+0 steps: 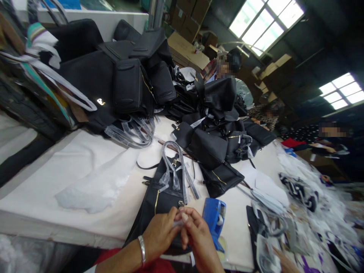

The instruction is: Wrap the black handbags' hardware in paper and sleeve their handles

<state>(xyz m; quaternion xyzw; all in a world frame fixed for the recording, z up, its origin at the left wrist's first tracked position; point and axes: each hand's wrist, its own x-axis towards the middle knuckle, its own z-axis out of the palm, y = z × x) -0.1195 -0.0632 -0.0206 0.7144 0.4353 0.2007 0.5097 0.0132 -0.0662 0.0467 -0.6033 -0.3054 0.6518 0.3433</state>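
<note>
A black backpack (167,193) with yellow zips and a buckle lies at the table's front edge. Clear plastic wraps its handles (173,167). Over the lower part of the bag, my left hand (160,229), with a silver bracelet at the wrist, is closed in a pinch. My right hand (199,231) meets it fingertip to fingertip, also pinching. A small translucent piece (178,223), like film or tape, shows between the fingers; its exact kind is unclear. Just right of my right hand stands a blue tape dispenser (213,218).
Black bags (127,87) are heaped at the back left, more black bags (210,144) at the centre. A crumpled white sheet (96,185) lies on the white table (71,155). Plastic wrapping and another person's hand (284,261) are at right; other people (304,131) work beyond.
</note>
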